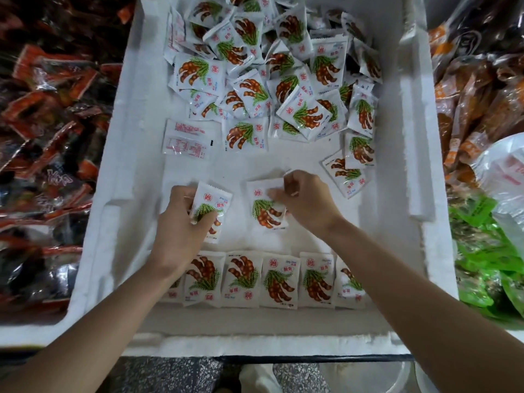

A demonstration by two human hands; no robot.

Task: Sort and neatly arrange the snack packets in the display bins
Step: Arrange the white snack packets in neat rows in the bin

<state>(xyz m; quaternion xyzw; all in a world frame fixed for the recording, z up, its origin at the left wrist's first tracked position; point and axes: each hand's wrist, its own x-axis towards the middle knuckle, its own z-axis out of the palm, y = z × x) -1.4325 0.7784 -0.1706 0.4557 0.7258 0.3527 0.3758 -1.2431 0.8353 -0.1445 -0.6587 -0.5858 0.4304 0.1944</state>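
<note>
While the white foam bin (411, 137) held a loose heap of packets (255, 66) at its far end, a tidy row (266, 279) lay along its near wall. Just beyond that row, two packets stood apart, long axes pointing away from the person. The left hand (181, 231) curled round the left packet (212, 202); the right hand (306, 199) pinched the top corner of the right packet (265, 211), which seemed nearer to being laid flat.
</note>
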